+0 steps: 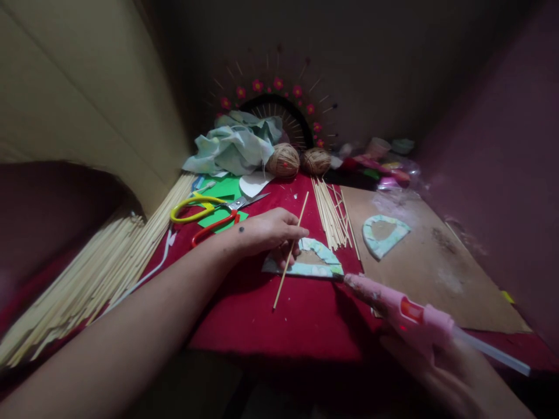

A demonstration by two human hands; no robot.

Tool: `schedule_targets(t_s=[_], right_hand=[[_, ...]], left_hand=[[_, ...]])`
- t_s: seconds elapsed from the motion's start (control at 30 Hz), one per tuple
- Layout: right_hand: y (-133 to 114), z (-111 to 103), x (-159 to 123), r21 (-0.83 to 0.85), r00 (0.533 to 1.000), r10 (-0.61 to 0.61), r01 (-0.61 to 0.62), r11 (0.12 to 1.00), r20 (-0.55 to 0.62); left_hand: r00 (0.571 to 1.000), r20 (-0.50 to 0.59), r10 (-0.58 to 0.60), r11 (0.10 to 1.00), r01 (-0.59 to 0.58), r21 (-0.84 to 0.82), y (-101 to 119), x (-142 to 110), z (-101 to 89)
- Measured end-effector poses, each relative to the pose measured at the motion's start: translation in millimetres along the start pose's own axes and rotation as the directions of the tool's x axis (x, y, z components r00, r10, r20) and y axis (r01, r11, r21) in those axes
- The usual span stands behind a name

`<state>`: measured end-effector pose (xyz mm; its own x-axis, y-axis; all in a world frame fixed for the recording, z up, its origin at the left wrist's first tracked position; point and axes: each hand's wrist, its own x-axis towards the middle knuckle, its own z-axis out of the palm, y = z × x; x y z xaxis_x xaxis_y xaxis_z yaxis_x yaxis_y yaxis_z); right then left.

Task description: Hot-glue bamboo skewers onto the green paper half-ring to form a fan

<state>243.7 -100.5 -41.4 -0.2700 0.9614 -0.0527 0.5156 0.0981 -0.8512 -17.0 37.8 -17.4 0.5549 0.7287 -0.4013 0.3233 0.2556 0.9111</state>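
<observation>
My left hand point(266, 231) pinches a thin bamboo skewer point(290, 253) and holds it slanted over a half-ring piece wrapped in pale patterned fabric point(312, 262) on the red cloth point(288, 314). My right hand point(441, 364) grips a pink glue gun point(399, 308) with a clear glue stick at its back. The gun's nozzle points at the right end of the half-ring piece.
A second wrapped half-ring point(384, 234) lies on a cardboard sheet point(437, 262). Loose skewers point(332, 218) lie beside it; a large skewer bundle point(100, 273) is at left. Scissors point(209, 212), green paper, crumpled fabric point(236, 145), two twine balls point(283, 160) and a flowered skewer arch sit behind.
</observation>
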Motion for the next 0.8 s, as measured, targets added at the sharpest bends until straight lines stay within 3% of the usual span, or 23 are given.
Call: schedule_targets(t_s=[0.2, 0.4, 0.63, 0.8], right_hand=[[-12, -2, -3, -0.020, 1.000, -0.002, 0.002, 1.000, -0.023], [-6, 0, 2, -0.010, 0.999, 0.000, 0.000, 1.000, 0.040], [-31, -2, -1, -0.015, 1.000, -0.015, 0.015, 1.000, 0.025], [-15, -1, 2, 0.015, 0.997, -0.063, 0.064, 0.998, -0.044]], left_hand=[[1.000, -0.018, -0.024, 1.000, 0.024, 0.008, 2, -1, 1.7], [1.000, -0.023, -0.017, 1.000, 0.017, 0.014, 2, -1, 0.9], [1.000, -0.025, -0.018, 0.999, 0.018, 0.028, 3, -1, 1.6], [0.999, -0.031, -0.016, 1.000, 0.016, 0.015, 3, -1, 2.6]])
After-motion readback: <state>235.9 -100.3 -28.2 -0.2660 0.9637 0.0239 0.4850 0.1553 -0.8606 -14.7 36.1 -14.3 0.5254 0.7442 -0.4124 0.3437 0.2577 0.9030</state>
